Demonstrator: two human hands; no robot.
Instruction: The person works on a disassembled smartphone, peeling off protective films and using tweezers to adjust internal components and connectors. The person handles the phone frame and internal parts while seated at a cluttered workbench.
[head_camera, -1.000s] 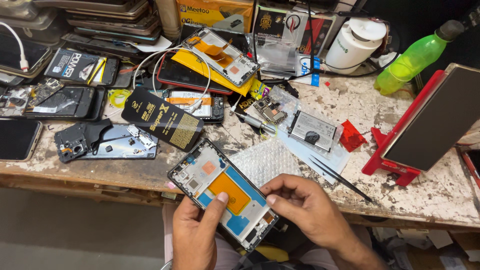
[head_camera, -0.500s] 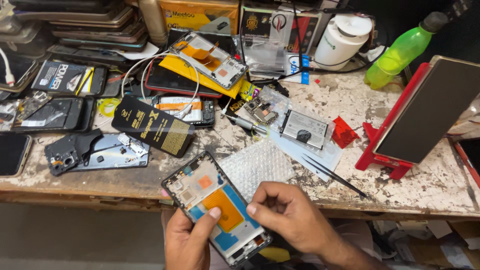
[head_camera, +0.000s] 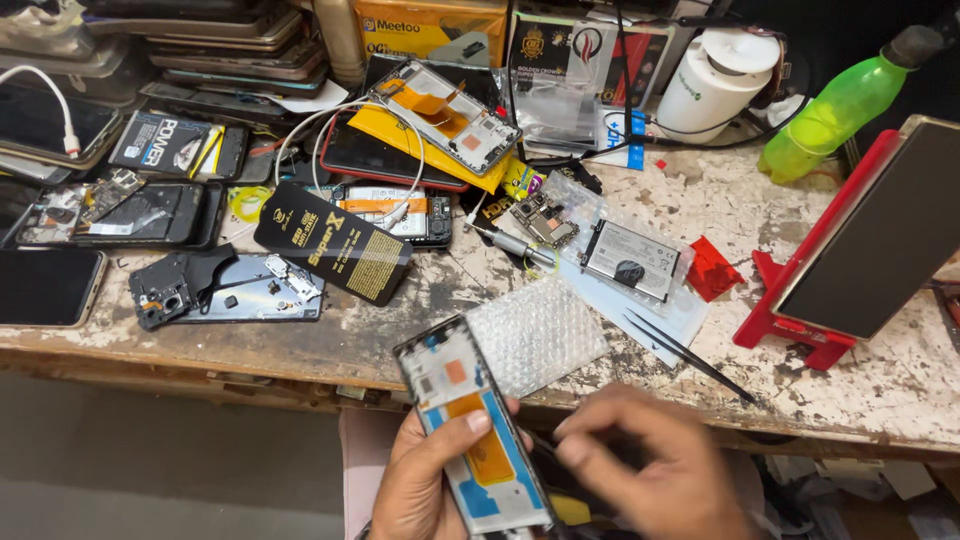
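My left hand (head_camera: 425, 480) grips an opened phone frame (head_camera: 470, 425) from below, thumb across its inner face. The frame shows an orange flex patch and blue panels and is tilted, its top end over the bench's front edge. My right hand (head_camera: 650, 465) is blurred just right of the frame, fingers curled. A thin dark thing shows between the frame and its fingertips, too blurred to name. A piece of bubble wrap (head_camera: 540, 330) lies on the bench just above both hands.
The worn bench (head_camera: 860, 380) holds black tweezers (head_camera: 690, 355), a battery on a clear bag (head_camera: 635, 260), a red phone stand with a phone (head_camera: 850, 260), a green bottle (head_camera: 835, 105), a black box (head_camera: 335, 245), a white jar (head_camera: 715, 75), several dismantled phones and another open frame (head_camera: 445, 115) at the back.
The phone frame has turned more upright and shifted right. My right hand has come off its face and drawn back to the right, now blurred. The view has shifted slightly.
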